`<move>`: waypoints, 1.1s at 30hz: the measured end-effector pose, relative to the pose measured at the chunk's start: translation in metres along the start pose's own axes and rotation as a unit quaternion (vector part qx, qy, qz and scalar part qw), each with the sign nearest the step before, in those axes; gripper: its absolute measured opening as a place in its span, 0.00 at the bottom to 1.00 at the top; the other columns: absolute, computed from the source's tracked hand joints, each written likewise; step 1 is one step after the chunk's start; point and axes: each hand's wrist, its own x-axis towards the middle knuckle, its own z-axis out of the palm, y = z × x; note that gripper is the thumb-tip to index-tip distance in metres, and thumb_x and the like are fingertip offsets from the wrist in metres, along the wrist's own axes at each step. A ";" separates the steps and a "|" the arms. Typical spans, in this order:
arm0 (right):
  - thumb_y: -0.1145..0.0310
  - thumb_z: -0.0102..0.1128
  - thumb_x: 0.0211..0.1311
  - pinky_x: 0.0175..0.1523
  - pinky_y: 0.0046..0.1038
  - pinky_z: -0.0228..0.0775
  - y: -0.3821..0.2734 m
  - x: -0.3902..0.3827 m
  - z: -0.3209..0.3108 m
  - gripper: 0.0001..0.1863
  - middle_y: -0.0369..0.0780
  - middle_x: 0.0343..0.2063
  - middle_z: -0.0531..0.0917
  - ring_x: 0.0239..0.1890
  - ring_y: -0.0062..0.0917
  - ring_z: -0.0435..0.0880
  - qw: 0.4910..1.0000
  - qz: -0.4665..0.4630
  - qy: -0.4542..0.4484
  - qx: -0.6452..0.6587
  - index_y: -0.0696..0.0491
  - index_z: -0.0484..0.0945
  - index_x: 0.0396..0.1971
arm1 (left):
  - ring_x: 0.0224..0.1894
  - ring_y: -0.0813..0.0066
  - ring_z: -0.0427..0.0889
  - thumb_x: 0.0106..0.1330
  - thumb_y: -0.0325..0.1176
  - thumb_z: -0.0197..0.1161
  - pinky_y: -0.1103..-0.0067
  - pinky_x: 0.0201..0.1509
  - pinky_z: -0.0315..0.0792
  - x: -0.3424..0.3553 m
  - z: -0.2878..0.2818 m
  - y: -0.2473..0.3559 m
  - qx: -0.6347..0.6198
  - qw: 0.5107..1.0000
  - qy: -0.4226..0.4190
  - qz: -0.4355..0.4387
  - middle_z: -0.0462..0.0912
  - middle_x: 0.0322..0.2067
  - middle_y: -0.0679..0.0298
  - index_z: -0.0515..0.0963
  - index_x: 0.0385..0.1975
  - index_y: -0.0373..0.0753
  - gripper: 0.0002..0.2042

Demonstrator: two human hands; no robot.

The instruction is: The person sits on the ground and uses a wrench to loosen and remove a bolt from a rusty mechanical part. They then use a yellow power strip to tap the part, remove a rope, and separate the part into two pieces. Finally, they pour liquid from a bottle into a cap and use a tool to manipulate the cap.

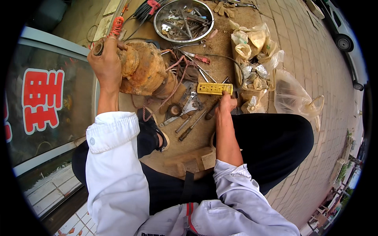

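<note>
My left hand (105,63) is closed round the narrow end of a rusty, pump-like metal body (145,69); its round tip (98,48) pokes out beside the fist. Just beyond my fingers is an orange-red coiled piece (116,26) with a thin tip; whether I touch it cannot be seen. A pinkish rope (173,88) hangs about the rusty body. With my right hand (226,103) I grip the near edge of a yellow power strip (214,88), its socket face up. Below it lie a screwdriver (191,129) and an adjustable wrench (190,103).
A metal basin (183,39) full of tools and parts stands at the far side. To its right are a box of plastic bags (256,74) and work gloves (224,8). A glass door (55,94) borders the left. Wooden blocks (191,166) lie between my legs.
</note>
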 end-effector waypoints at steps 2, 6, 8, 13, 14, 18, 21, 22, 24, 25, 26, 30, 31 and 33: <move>0.76 0.60 0.60 0.35 0.27 0.77 -0.007 -0.014 0.005 0.16 0.45 0.34 0.83 0.34 0.30 0.85 0.999 -0.001 -0.051 -0.018 0.68 0.76 0.46 | 0.26 0.78 0.76 0.64 0.29 0.55 0.79 0.34 0.68 -0.001 0.002 0.000 -0.011 1.000 0.001 -0.009 0.80 0.20 0.64 0.77 0.18 0.30 0.13; 0.75 0.60 0.62 0.44 0.30 0.81 -0.077 -0.078 0.012 0.18 0.50 0.37 0.82 0.38 0.33 0.86 0.963 -0.002 -0.259 0.071 0.71 0.73 0.47 | 0.25 0.79 0.75 0.65 0.29 0.56 0.79 0.33 0.67 -0.001 -0.001 0.000 -0.012 1.000 0.002 -0.007 0.80 0.19 0.66 0.77 0.18 0.31 0.13; 0.74 0.60 0.63 0.45 0.29 0.81 -0.125 -0.099 0.012 0.17 0.49 0.37 0.82 0.39 0.33 0.86 0.943 -0.061 -0.317 0.081 0.71 0.73 0.47 | 0.25 0.79 0.75 0.64 0.29 0.56 0.79 0.32 0.67 0.000 0.002 -0.003 -0.007 1.000 -0.003 0.004 0.79 0.19 0.66 0.77 0.18 0.31 0.13; 0.68 0.60 0.59 0.47 0.33 0.77 -0.260 -0.148 0.006 0.18 0.52 0.34 0.86 0.38 0.34 0.86 0.878 -0.325 -0.352 0.007 0.69 0.80 0.42 | 0.23 0.80 0.74 0.63 0.29 0.55 0.78 0.30 0.66 0.001 0.002 0.002 0.007 1.000 -0.006 0.019 0.77 0.17 0.68 0.76 0.16 0.32 0.14; 0.68 0.59 0.58 0.48 0.34 0.77 -0.285 -0.155 0.003 0.19 0.53 0.35 0.86 0.39 0.35 0.86 0.850 -0.387 -0.357 -0.009 0.70 0.81 0.41 | 0.23 0.80 0.74 0.63 0.30 0.55 0.78 0.30 0.67 0.000 0.004 0.001 -0.002 1.000 -0.008 0.011 0.77 0.17 0.68 0.76 0.16 0.32 0.14; 0.67 0.58 0.59 0.48 0.36 0.78 -0.365 -0.190 -0.022 0.19 0.53 0.37 0.87 0.39 0.37 0.87 0.717 -0.547 -0.415 -0.125 0.67 0.81 0.43 | 0.23 0.81 0.73 0.61 0.28 0.56 0.79 0.30 0.67 0.001 0.002 -0.005 -0.035 0.999 0.000 0.002 0.77 0.18 0.69 0.75 0.18 0.34 0.10; 0.67 0.61 0.63 0.48 0.30 0.76 -0.375 -0.193 -0.038 0.16 0.46 0.36 0.87 0.39 0.29 0.85 0.655 -0.574 -0.443 -0.212 0.64 0.82 0.44 | 0.23 0.83 0.72 0.61 0.27 0.57 0.81 0.29 0.66 0.000 0.001 -0.003 -0.045 0.999 -0.009 0.002 0.75 0.18 0.70 0.74 0.17 0.35 0.10; 0.67 0.63 0.65 0.48 0.27 0.75 -0.375 -0.193 -0.042 0.15 0.42 0.35 0.86 0.38 0.24 0.83 0.641 -0.572 -0.447 -0.248 0.62 0.82 0.45 | 0.23 0.83 0.72 0.61 0.27 0.57 0.81 0.28 0.66 0.000 0.000 -0.003 -0.045 0.999 -0.013 0.000 0.74 0.17 0.70 0.74 0.17 0.35 0.10; 0.70 0.63 0.64 0.45 0.30 0.75 -0.357 -0.178 -0.041 0.12 0.43 0.32 0.86 0.36 0.25 0.83 0.647 -0.531 -0.481 -0.260 0.61 0.82 0.43 | 0.23 0.84 0.71 0.62 0.28 0.58 0.81 0.28 0.65 0.000 -0.002 -0.005 -0.044 0.999 -0.021 -0.003 0.73 0.17 0.71 0.73 0.17 0.36 0.11; 0.71 0.63 0.63 0.44 0.33 0.75 -0.346 -0.170 -0.040 0.11 0.45 0.30 0.86 0.35 0.30 0.84 0.645 -0.534 -0.455 -0.304 0.61 0.82 0.42 | 0.23 0.84 0.70 0.63 0.29 0.59 0.81 0.29 0.65 0.001 -0.002 -0.005 -0.039 0.999 -0.031 0.001 0.74 0.18 0.71 0.74 0.18 0.36 0.11; 0.72 0.63 0.61 0.44 0.36 0.75 -0.337 -0.166 -0.038 0.11 0.48 0.29 0.85 0.33 0.35 0.85 0.641 -0.535 -0.427 -0.346 0.62 0.82 0.41 | 0.23 0.84 0.71 0.63 0.29 0.59 0.81 0.29 0.65 0.002 -0.004 -0.004 -0.037 0.999 -0.038 -0.008 0.74 0.18 0.71 0.74 0.18 0.36 0.11; 0.71 0.64 0.54 0.44 0.45 0.75 -0.328 -0.162 -0.022 0.10 0.55 0.29 0.83 0.37 0.50 0.84 0.522 -0.670 -0.373 -0.375 0.63 0.78 0.32 | 0.29 0.82 0.74 0.65 0.33 0.61 0.80 0.36 0.68 0.000 -0.018 0.005 -0.030 0.996 -0.079 -0.042 0.79 0.26 0.69 0.78 0.25 0.36 0.09; 0.71 0.64 0.54 0.44 0.46 0.74 -0.332 -0.165 -0.020 0.10 0.55 0.29 0.83 0.37 0.51 0.83 0.531 -0.660 -0.395 -0.357 0.62 0.78 0.31 | 0.31 0.82 0.74 0.66 0.34 0.62 0.80 0.37 0.69 -0.004 -0.020 0.010 -0.028 0.997 -0.072 -0.030 0.80 0.28 0.68 0.79 0.28 0.35 0.09; 0.71 0.64 0.54 0.45 0.47 0.74 -0.335 -0.164 -0.014 0.09 0.55 0.28 0.83 0.38 0.52 0.82 0.531 -0.662 -0.408 -0.338 0.62 0.78 0.31 | 0.40 0.79 0.76 0.68 0.39 0.62 0.80 0.45 0.70 -0.013 -0.031 0.010 -0.038 0.998 -0.035 -0.023 0.81 0.39 0.66 0.79 0.41 0.35 0.13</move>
